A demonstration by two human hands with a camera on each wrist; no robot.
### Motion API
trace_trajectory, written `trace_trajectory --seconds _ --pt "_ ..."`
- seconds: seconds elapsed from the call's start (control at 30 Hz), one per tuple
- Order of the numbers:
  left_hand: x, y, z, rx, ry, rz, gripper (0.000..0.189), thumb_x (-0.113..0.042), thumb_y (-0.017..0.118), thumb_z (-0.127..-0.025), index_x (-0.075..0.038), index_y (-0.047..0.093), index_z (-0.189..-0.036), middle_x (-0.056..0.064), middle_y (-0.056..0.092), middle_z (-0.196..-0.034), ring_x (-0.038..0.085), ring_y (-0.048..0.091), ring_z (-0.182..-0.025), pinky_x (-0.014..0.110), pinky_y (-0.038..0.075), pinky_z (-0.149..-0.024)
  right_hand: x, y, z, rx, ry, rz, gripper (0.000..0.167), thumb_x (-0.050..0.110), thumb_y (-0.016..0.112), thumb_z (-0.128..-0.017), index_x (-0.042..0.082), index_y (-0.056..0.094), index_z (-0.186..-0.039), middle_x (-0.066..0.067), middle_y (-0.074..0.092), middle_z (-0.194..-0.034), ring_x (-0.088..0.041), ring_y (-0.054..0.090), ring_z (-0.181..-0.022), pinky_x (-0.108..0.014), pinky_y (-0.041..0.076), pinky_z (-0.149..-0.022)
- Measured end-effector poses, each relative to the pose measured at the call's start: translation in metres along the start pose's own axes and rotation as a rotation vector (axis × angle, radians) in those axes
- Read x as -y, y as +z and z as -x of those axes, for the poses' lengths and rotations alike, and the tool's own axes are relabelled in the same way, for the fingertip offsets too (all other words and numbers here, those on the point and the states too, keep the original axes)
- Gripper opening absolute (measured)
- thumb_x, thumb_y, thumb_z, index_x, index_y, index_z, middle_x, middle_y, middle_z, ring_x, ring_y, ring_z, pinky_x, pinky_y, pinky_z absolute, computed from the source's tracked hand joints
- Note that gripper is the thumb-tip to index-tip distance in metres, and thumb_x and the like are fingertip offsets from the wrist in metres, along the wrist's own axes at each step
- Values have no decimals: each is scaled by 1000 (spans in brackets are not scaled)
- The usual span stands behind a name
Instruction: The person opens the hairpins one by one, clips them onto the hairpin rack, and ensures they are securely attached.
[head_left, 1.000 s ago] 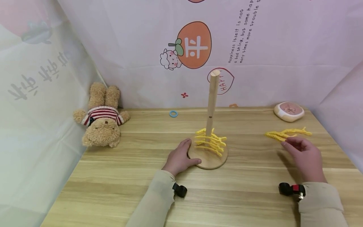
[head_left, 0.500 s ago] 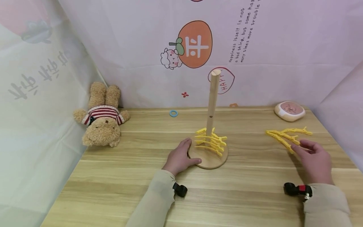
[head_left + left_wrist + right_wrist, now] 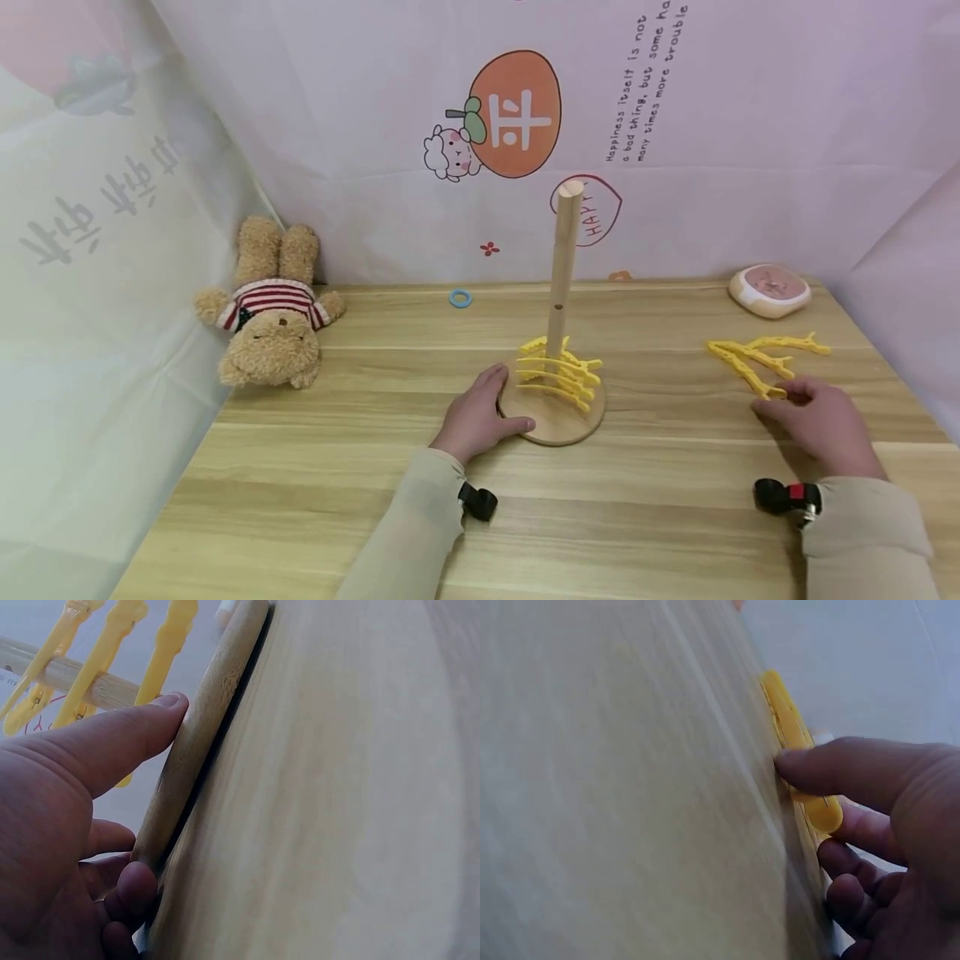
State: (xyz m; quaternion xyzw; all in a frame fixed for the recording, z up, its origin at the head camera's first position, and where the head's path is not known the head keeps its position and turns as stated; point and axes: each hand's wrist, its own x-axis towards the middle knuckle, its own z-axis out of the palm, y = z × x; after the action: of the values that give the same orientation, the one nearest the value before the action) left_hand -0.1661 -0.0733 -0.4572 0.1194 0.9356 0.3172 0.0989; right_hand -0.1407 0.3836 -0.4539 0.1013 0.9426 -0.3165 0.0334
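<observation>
A wooden stand has a round base (image 3: 558, 429) and an upright post (image 3: 565, 258). Several yellow alligator hair clips (image 3: 562, 392) sit around the post's lower end. My left hand (image 3: 472, 417) grips the base's left rim, with the thumb (image 3: 139, 731) over the top and the other fingers at its edge. To the right, three yellow hair clips (image 3: 776, 342) lie fanned out on the table, their far ends together. My right hand (image 3: 828, 429) pinches the near end of the closest clip (image 3: 738, 371); the right wrist view shows the thumb (image 3: 832, 771) against that clip (image 3: 787, 716).
A teddy bear (image 3: 273, 333) in a striped sweater lies at the back left. A blue ring (image 3: 461, 298) is near the table's back edge. At the back right stands a white and pink rounded device (image 3: 770, 291). Printed cloth (image 3: 360, 125) hangs behind the table.
My right hand has moved right and slightly nearer, and the clips on the table, bunched together before, now lie fanned apart. The left hand keeps its hold on the base.
</observation>
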Motion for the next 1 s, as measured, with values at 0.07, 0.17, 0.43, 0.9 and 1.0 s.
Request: trace_trajectory --seconds 0.07,0.17,0.43,0.9,1.0 --pt "1 0 0 -2 -3 5 94 -51 78 -84 -8 35 -157 3 29 -164 25 30 -149 50 30 -117 1 -1 0 -25 23 -3 76 49 62 -96 -15 49 -134 -40 51 -128 -52 50 -108 -59 43 -83" --pt "2 0 1 -3 -14 14 95 -51 78 -84 -9 34 -157 1 28 -164 25 29 -149 49 30 -117 2 2 -3 -89 42 -58 71 46 63 -96 -13 52 -135 -30 62 -116 -32 62 -94 -42 50 -75" --pt "2 0 2 -5 -13 20 94 -51 78 -84 -9 34 -157 1 28 -164 24 29 -149 50 29 -117 15 11 -4 -228 7 -337 60 37 70 -94 -4 57 -135 35 55 -80 11 57 -71 -13 49 -57" --pt "0 1 1 -4 -10 15 94 -51 78 -84 -9 35 -157 2 29 -164 25 30 -149 50 29 -117 65 19 11 -364 -95 -425 48 35 78 -89 5 68 -126 20 62 -84 -3 53 -75 -15 43 -51" --pt "-1 1 1 -3 -9 17 94 -51 78 -84 -9 35 -157 2 29 -164 25 30 -148 50 29 -117 74 18 16 -361 -106 -403 52 38 77 -89 5 67 -128 20 62 -85 -4 53 -76 -16 43 -52"
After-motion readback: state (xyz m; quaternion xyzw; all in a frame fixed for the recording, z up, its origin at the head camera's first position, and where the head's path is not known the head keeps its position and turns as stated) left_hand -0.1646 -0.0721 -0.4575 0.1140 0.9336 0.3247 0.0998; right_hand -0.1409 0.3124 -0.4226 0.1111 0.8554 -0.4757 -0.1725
